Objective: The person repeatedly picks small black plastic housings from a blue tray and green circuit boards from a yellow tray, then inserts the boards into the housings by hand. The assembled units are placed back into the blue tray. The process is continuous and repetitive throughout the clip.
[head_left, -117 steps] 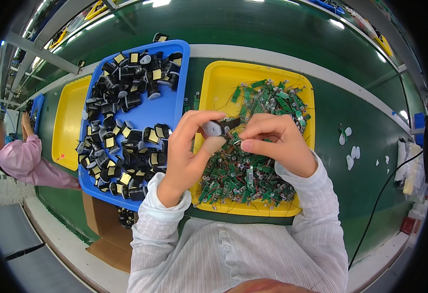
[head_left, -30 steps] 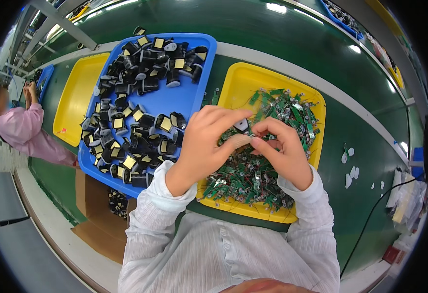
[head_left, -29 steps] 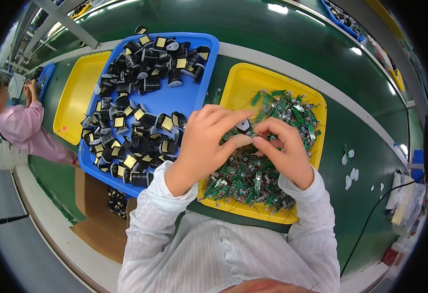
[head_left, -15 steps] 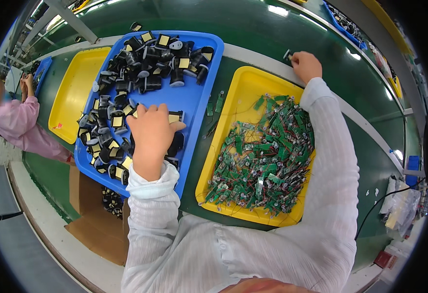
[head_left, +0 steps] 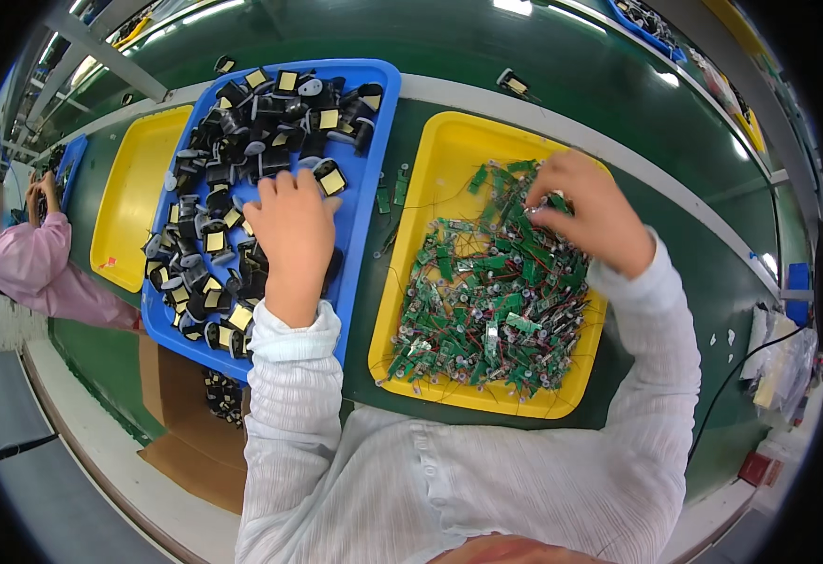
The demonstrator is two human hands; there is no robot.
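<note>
My left hand (head_left: 291,226) is over the blue tray (head_left: 362,226), which holds many black plastic housings with grey round ends and cream pads. Its fingers are curled, with one black plastic housing (head_left: 332,179) between thumb and index finger; the palm side is hidden. My right hand (head_left: 588,202) reaches into the yellow tray (head_left: 444,141) heaped with small green circuit boards (head_left: 491,310) and thin wires. Thumb and fingers pinch together at the top of the heap, around a small circuit board (head_left: 533,211) that is mostly covered.
A black part with trailing wire (head_left: 517,85) lies on the green surface beyond the pale rail (head_left: 468,98). Left stands another yellow tray (head_left: 129,193), with a person in pink (head_left: 40,249) beyond. Two loose circuit boards (head_left: 391,191) lie between the trays. An open cardboard box (head_left: 195,451) is below.
My right hand let go of the part beyond the rail and came back to the circuit boards. My left hand moved slightly farther away, with the black plastic housing moving along.
</note>
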